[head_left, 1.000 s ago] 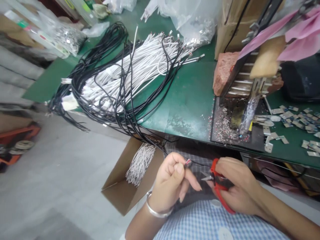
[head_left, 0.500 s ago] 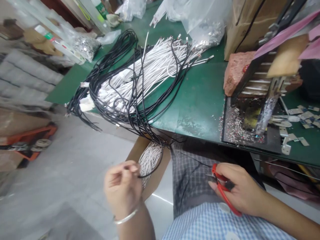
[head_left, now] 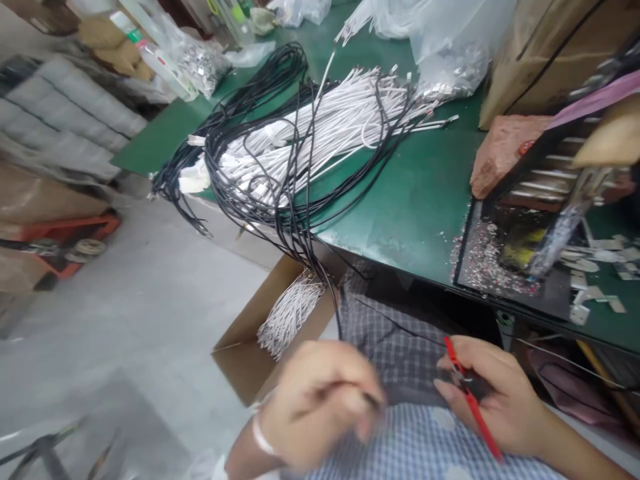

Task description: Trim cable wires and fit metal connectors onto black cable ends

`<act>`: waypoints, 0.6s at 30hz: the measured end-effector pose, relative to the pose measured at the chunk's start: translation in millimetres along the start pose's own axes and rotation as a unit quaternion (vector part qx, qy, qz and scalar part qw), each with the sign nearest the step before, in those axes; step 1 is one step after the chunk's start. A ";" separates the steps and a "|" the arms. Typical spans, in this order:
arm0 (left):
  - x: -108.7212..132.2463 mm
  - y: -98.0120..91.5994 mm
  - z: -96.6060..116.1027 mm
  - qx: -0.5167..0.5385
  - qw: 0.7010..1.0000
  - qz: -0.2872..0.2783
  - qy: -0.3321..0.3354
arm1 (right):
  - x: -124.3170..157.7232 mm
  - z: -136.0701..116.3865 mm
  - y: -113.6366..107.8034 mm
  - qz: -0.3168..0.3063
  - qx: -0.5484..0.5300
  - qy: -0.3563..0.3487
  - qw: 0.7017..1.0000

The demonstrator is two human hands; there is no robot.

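Observation:
My right hand is closed round red-handled snips over my lap. My left hand, with a silver bangle at the wrist, is blurred by motion; its fingers look curled round a thin black cable that runs up to the table edge. On the green table lies a big bundle of black cables looped around white cables.
An open cardboard box holding white cable pieces stands on the floor below the table edge. A brick, a dark jig with metal scraps and small metal parts sit at right. Plastic bags and a cardboard carton lie at the back.
My left hand has swung from out at the left back toward my lap, trailing the black cable. My right hand with the snips has stayed nearly still. The view has shifted left.

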State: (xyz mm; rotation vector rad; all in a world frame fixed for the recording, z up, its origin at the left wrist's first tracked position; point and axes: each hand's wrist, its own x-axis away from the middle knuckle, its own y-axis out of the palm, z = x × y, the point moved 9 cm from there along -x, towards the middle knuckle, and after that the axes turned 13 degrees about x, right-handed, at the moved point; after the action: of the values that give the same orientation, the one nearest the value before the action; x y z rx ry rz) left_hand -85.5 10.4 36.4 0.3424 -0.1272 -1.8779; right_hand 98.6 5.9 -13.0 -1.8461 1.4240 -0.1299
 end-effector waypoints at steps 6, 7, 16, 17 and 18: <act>-8.4 84.3 -93.9 0.102 0.961 -0.121 -0.225 | 12.6 -3.9 -47.4 0.083 -0.022 0.011 0.996; -8.2 86.3 -102.3 0.110 0.956 -0.114 -0.245 | 15.5 -1.7 -52.8 0.095 -0.023 0.023 0.995; -8.6 87.8 -122.7 0.073 0.949 -0.100 -0.289 | 43.2 42.0 -36.9 0.089 -0.223 0.191 0.952; -8.8 87.5 -123.2 0.071 0.949 -0.099 -0.289 | 44.5 45.6 -31.6 0.081 -0.260 0.207 0.940; -9.1 87.2 -123.6 0.069 0.950 -0.098 -0.289 | 45.0 48.3 -27.0 0.073 -0.291 0.219 0.928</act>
State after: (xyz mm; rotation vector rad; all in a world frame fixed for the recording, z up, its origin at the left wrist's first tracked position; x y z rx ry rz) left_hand 33.1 0.2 -57.3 -0.1188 -0.6441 -2.1262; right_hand 160.8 -6.1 -45.6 -2.2682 2.0763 -0.0450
